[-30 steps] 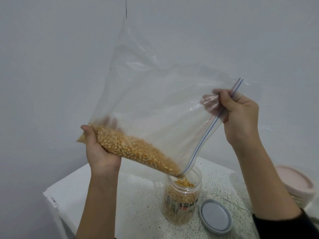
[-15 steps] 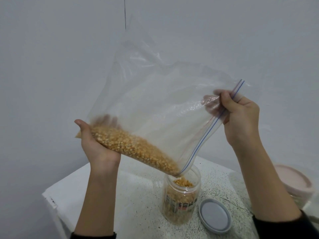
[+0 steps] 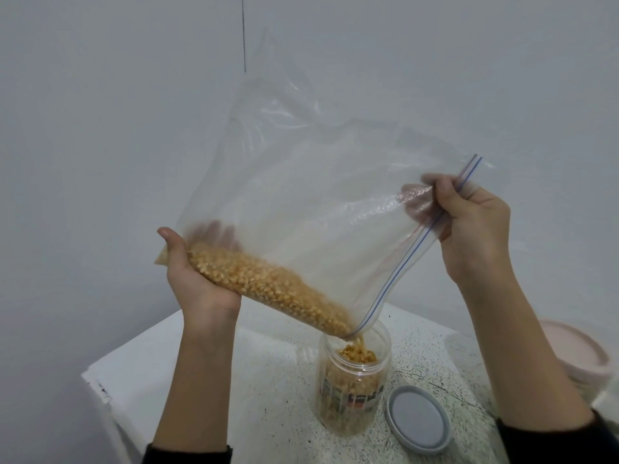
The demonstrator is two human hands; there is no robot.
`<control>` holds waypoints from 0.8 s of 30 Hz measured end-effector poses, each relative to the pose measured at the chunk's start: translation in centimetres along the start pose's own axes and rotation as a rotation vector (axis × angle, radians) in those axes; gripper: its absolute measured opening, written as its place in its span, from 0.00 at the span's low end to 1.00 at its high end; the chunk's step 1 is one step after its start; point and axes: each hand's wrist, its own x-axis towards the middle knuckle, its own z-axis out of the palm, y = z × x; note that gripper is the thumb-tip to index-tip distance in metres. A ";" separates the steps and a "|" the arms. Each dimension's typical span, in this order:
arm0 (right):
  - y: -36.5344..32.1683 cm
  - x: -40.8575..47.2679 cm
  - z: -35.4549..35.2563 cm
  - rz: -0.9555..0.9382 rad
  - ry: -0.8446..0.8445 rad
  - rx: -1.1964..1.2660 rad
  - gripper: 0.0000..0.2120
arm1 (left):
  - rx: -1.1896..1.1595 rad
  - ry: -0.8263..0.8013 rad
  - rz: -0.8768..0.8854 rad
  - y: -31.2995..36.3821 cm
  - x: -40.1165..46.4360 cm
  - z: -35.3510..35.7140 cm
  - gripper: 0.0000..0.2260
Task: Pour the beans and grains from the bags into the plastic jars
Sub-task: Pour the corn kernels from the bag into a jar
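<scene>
Two hands on the zip bag (image 3: 301,182): left hand (image 3: 197,279) cups the grain-heavy bottom corner high, right hand (image 3: 469,229) pinches the zipper edge, so the low corner works as a spout into the plastic jar (image 3: 351,386) mid-table (image 3: 187,356). Kernels (image 3: 268,286) dropping in, jar looks maybe two-thirds full. Lid (image 3: 417,418) lies just beside it.

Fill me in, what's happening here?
A person is pouring yellow kernels from a clear zip bag into an open plastic jar on the speckled table. The left hand cradles the bag's full end; the right hand pinches the zip edge. The jar is mostly full, and its grey lid lies beside it.
</scene>
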 end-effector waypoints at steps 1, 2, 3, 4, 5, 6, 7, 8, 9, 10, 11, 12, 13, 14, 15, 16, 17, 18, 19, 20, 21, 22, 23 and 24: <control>0.0 0.0 0.0 -0.005 0.004 -0.004 0.09 | 0.000 -0.001 0.000 -0.1 0.0 -0.1 0.18; 0.0 0.0 -0.1 -0.009 0.010 -0.006 0.09 | 0.002 -0.002 -0.002 -0.2 0.0 -0.1 0.18; 0.0 0.0 -0.1 -0.010 0.012 -0.006 0.09 | 0.004 -0.003 -0.004 -0.3 0.0 -0.1 0.17; -0.1 -0.1 -0.1 -0.008 0.009 -0.004 0.09 | 0.004 -0.001 -0.006 -0.3 0.1 -0.1 0.17; -0.1 -0.1 0.0 -0.005 0.005 -0.004 0.09 | 0.003 0.001 -0.008 -0.4 0.1 -0.1 0.17; -0.1 -0.1 -0.1 -0.002 0.003 -0.008 0.09 | 0.001 0.004 -0.009 -0.4 0.1 -0.1 0.17; -0.1 -0.1 -0.1 -0.002 0.007 -0.015 0.09 | 0.003 0.005 -0.009 -0.4 0.1 -0.2 0.17; -0.1 -0.1 -0.1 -0.003 0.011 -0.021 0.09 | 0.005 0.006 -0.009 -0.3 0.2 -0.2 0.17; -0.1 -0.1 -0.1 -0.002 0.015 -0.024 0.09 | 0.008 0.008 -0.011 -0.3 0.2 -0.2 0.17; 0.0 -0.2 -0.2 0.002 0.018 -0.024 0.09 | 0.011 0.012 -0.012 -0.3 0.2 -0.1 0.17; 0.0 -0.2 -0.2 0.007 0.018 -0.022 0.09 | 0.014 0.014 -0.011 -0.2 0.1 -0.1 0.17; 0.0 -0.2 -0.2 0.012 0.016 -0.018 0.10 | 0.015 0.015 -0.011 -0.1 0.1 -0.1 0.17; -0.1 -0.2 -0.2 0.016 0.012 -0.013 0.10 | 0.016 0.017 -0.013 0.0 0.1 0.0 0.17; -0.1 -0.3 -0.1 0.019 0.009 -0.009 0.09 | 0.016 0.018 -0.014 0.0 0.1 0.0 0.17; -0.2 -0.3 -0.1 0.021 0.007 -0.007 0.09 | 0.017 0.020 -0.014 0.1 0.0 0.1 0.16; -0.3 -0.3 0.0 0.023 0.007 -0.005 0.09 | 0.020 0.023 -0.014 0.2 0.0 0.1 0.16; -0.3 -0.4 0.0 0.025 0.008 -0.002 0.09 | 0.024 0.026 -0.014 0.2 0.0 0.1 0.16; -0.4 -0.4 0.0 0.028 0.009 0.001 0.09 | 0.028 0.029 -0.016 0.3 0.0 0.2 0.16; -0.4 -0.4 0.1 0.032 0.010 0.003 0.09 | 0.032 0.032 -0.017 0.4 0.0 0.1 0.16; -0.5 -0.5 0.1 0.035 0.010 0.002 0.09 | 0.035 0.034 -0.017 0.5 0.0 0.1 0.16; -0.6 -0.5 0.1 0.037 0.010 0.000 0.09 | 0.036 0.035 -0.017 0.5 0.0 0.1 0.15; -0.6 -0.6 0.2 0.040 0.011 -0.001 0.09 | 0.037 0.035 -0.017 0.6 0.0 0.1 0.15; -0.7 -0.6 0.2 0.043 0.013 -0.001 0.09 | 0.037 0.035 -0.017 0.7 0.1 0.1 0.15; -0.7 -0.6 0.3 0.046 0.014 0.001 0.09 | 0.037 0.035 -0.017 0.8 0.1 0.1 0.15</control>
